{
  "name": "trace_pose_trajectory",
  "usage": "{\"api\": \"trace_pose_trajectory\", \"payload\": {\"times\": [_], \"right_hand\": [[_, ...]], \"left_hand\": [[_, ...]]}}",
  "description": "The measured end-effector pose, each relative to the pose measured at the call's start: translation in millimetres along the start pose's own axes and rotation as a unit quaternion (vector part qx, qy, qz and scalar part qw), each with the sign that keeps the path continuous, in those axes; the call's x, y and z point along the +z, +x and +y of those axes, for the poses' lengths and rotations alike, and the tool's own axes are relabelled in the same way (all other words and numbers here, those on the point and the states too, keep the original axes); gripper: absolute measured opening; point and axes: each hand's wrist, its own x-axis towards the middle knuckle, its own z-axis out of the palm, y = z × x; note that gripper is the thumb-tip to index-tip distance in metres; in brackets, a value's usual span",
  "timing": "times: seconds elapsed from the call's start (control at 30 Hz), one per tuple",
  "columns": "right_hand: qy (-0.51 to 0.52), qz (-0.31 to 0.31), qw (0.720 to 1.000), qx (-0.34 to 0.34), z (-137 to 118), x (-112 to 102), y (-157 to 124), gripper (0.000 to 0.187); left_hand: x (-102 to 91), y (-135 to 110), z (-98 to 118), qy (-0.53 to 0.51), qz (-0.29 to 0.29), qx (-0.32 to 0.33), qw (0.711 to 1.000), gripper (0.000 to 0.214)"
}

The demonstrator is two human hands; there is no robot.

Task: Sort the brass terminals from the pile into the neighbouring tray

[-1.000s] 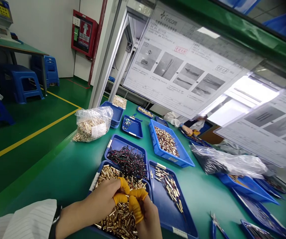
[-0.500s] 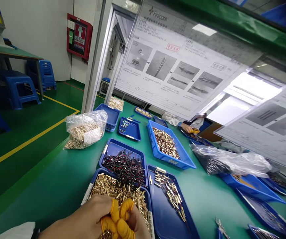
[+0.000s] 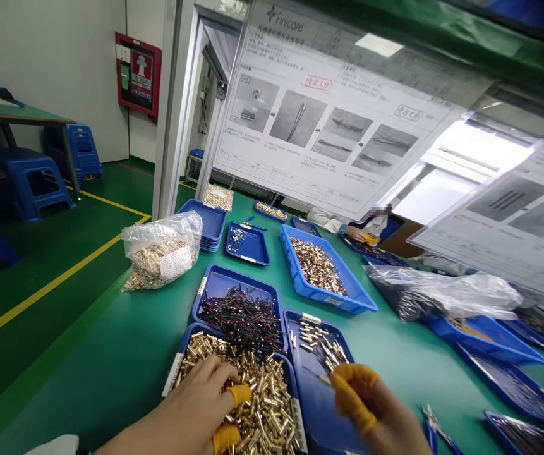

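My left hand (image 3: 200,401), with orange finger cots, rests on the heap of small brass tubes in the near blue tray (image 3: 177,360), its fingers curled down into the pieces. My right hand (image 3: 371,404), also in orange finger cots, hovers over the blue tray (image 3: 316,411) to the right that holds finished pins, pinching a thin pin between thumb and forefinger. Behind these trays sits a blue tray of dark red and green wire pieces (image 3: 241,313).
A clear bag of brass tubes (image 3: 160,253) lies at the table's left edge. More blue trays (image 3: 323,268) fill the table's middle and back. Plastic bags (image 3: 442,294) and trays lie at the right. A co-worker's hands (image 3: 364,237) work at the far end. Instruction sheets hang overhead.
My hands were pressed together over the brass tubes; now they have parted. The right hand has moved right over the pin tray with a pin. The left stays on the tubes.
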Motion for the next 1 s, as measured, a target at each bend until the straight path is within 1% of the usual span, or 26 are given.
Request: {"api": "trace_pose_trajectory", "payload": {"times": [0.03,0.07,0.1,0.17,0.2,0.23,0.27,0.33,0.4,0.47,0.53,0.63,0.7,0.73,0.77,0.87,0.93,1.0], "right_hand": [[-0.082,0.056,0.995,0.013,3,-10,8,0.027],[-0.149,0.075,0.986,0.016,4,-13,15,0.027],[-0.177,0.074,0.981,-0.01,3,-11,19,0.025],[-0.182,0.039,0.975,-0.124,-5,9,22,0.02],[-0.19,0.017,0.965,-0.178,-11,24,23,0.017],[-0.202,0.005,0.955,-0.216,-17,40,23,0.015],[-0.206,-0.003,0.949,-0.237,-23,55,23,0.013],[-0.215,-0.012,0.942,-0.258,-32,79,27,0.01],[-0.223,-0.016,0.938,-0.265,-36,92,32,0.008],[-0.231,-0.013,0.936,-0.267,-37,95,36,0.011],[-0.232,-0.004,0.936,-0.265,-37,89,35,0.014],[-0.226,0.009,0.941,-0.253,-33,78,17,0.012],[-0.19,-0.012,0.954,-0.23,-25,77,-2,0.009],[-0.144,-0.028,0.968,-0.204,-19,79,-12,0.01],[-0.091,-0.057,0.977,-0.184,-12,84,-21,0.013],[0.029,-0.043,0.993,-0.108,8,104,-41,0.03],[0.069,-0.034,0.994,-0.075,15,117,-47,0.042],[0.084,-0.03,0.994,-0.061,17,124,-48,0.05]], "left_hand": [[1.2,0,0,0.015,-0.003,0.008,1.0,0.034],[2.5,0,0,0.028,-0.003,0.016,0.999,0.03],[4.1,0,-1,0.039,0.001,0.024,0.999,0.026],[7.4,0,-5,0.051,0.01,0.04,0.998,0.021],[8.9,0,-7,0.053,0.014,0.046,0.997,0.019],[10.2,0,-9,0.05,0.016,0.05,0.997,0.019],[11.3,0,-12,0.045,0.019,0.052,0.997,0.019],[12.5,0,-15,0.026,0.029,0.05,0.998,0.02],[12.8,1,-17,0.0,0.042,0.04,0.998,0.021],[12.3,1,-18,-0.029,0.057,0.035,0.997,0.023],[10.9,1,-18,-0.063,0.079,0.028,0.994,0.022],[7.7,2,-15,-0.14,0.104,-0.018,0.985,0.014],[6.6,3,-12,-0.195,0.105,-0.06,0.973,0.011],[6.7,3,-10,-0.215,0.104,-0.077,0.968,0.012],[7.3,3,-8,-0.228,0.106,-0.089,0.964,0.012],[10.8,4,-6,-0.232,0.12,-0.1,0.96,0.01],[12.2,5,-7,-0.226,0.127,-0.101,0.961,0.01],[11.9,5,-7,-0.226,0.124,-0.097,0.961,0.013]]}}
